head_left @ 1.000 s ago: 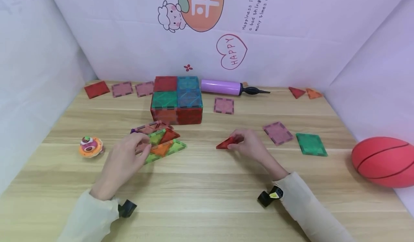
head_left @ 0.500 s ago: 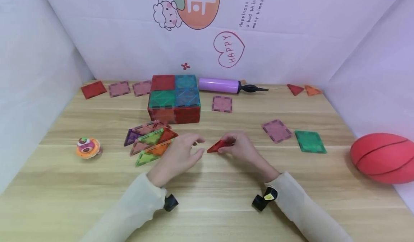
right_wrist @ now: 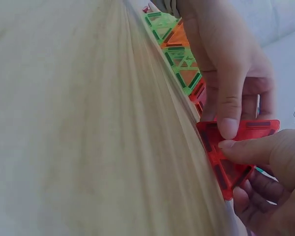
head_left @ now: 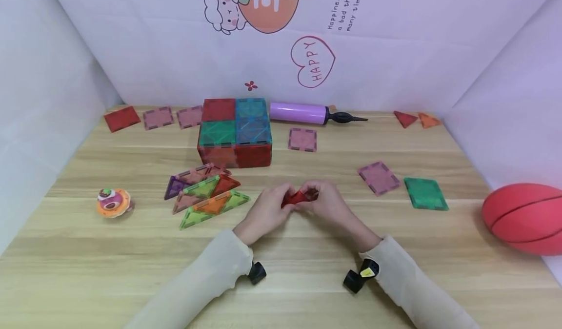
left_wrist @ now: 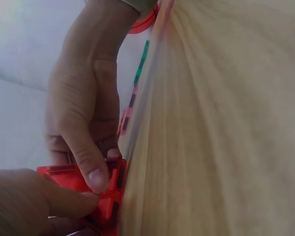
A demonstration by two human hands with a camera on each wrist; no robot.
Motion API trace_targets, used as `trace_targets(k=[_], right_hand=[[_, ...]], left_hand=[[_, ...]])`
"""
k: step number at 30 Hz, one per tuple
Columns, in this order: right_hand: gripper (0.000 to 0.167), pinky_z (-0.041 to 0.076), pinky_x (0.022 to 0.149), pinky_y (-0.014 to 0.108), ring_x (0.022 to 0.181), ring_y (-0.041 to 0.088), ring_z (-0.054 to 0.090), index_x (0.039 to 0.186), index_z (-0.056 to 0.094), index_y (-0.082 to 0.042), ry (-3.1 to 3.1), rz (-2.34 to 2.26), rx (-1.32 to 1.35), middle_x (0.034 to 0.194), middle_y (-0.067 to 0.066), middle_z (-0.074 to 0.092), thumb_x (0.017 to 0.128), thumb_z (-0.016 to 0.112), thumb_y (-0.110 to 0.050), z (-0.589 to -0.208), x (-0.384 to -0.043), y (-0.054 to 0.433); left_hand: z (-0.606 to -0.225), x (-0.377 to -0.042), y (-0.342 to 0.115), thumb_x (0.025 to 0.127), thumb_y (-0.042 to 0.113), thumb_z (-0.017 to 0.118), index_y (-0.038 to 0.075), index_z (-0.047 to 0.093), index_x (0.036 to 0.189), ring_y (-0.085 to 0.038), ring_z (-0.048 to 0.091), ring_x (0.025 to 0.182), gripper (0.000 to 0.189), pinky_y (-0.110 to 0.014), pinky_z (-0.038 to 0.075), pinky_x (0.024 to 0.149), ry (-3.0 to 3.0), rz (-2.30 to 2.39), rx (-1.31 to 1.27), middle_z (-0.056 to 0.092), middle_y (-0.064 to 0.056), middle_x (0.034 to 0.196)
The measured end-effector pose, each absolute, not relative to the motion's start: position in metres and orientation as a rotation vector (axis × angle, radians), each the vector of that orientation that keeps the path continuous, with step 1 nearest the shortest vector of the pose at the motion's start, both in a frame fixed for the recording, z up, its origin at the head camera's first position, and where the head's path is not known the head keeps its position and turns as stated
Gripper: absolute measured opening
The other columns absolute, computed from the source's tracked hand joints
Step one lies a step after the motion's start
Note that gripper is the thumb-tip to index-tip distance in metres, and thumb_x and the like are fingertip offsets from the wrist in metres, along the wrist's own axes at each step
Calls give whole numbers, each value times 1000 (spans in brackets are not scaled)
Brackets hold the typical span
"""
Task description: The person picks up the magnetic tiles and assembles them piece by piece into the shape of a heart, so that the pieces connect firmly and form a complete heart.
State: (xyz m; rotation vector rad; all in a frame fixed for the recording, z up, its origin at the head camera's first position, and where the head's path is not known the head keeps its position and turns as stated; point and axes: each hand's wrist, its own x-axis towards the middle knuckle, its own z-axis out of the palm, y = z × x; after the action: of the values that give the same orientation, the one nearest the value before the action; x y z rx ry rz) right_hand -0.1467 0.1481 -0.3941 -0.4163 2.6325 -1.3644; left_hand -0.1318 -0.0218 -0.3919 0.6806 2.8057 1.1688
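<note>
Both hands pinch one red triangular magnetic tile [head_left: 296, 197] low over the table, between thumb and fingers. My left hand [head_left: 269, 209] holds its left part and my right hand [head_left: 329, 203] its right part. The two thumbs lie almost tip to tip on the tile's face in the right wrist view, where the red triangular tile [right_wrist: 231, 172] stands on edge close to the wood. Fingers cover some of the tile in every view. Left of the hands lie rows of joined triangular tiles [head_left: 210, 204] in green, orange, red, pink and purple.
A box of coloured square tiles [head_left: 234, 155] stands behind the hands, beside a purple hand pump [head_left: 298, 113]. To the right lie a pink square tile [head_left: 378, 177], a green square tile [head_left: 426, 194] and a red ball [head_left: 527, 219]. A small toy [head_left: 113, 203] sits at left.
My left hand has moved right, away from the joined triangles, and now grips the red triangular tile too. The right hand, holding that tile throughout, has shifted slightly left.
</note>
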Motion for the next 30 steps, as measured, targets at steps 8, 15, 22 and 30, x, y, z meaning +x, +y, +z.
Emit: trace_targets(k=[8,15,22,30], right_hand=[[27,51,81,32,87,17,60,99,67,-4,2587,-1225,-699,95,7,67,79,78,-17,-380,-165,174],[25,47,75,15,86,8,58,108,64,-1,2926,-1265,-429,102,16,67,95,60,-21,-358,-213,218],[30,48,75,29,87,26,61,112,59,8,3219,-1001,-114,107,30,62,90,53,-12,-353,-286,287],[63,35,95,65,110,58,40,129,32,27,3009,-520,-69,127,48,35,80,48,-10,-364,-342,363]], left_hand=[[-398,-137,-27,83,2,70,9,68,89,-10,58,74,10,-23,48,68,2785,1227,693,70,-3,85],[-405,-135,-29,81,3,73,9,68,85,-10,59,71,9,-20,46,67,2785,1314,682,71,-3,81],[-413,-134,-24,81,5,73,8,69,86,-9,58,69,7,-19,46,65,2768,1415,666,71,-4,81],[-418,-131,-22,81,6,74,8,71,85,-2,54,67,6,-15,44,64,2753,1461,650,71,-2,79]])
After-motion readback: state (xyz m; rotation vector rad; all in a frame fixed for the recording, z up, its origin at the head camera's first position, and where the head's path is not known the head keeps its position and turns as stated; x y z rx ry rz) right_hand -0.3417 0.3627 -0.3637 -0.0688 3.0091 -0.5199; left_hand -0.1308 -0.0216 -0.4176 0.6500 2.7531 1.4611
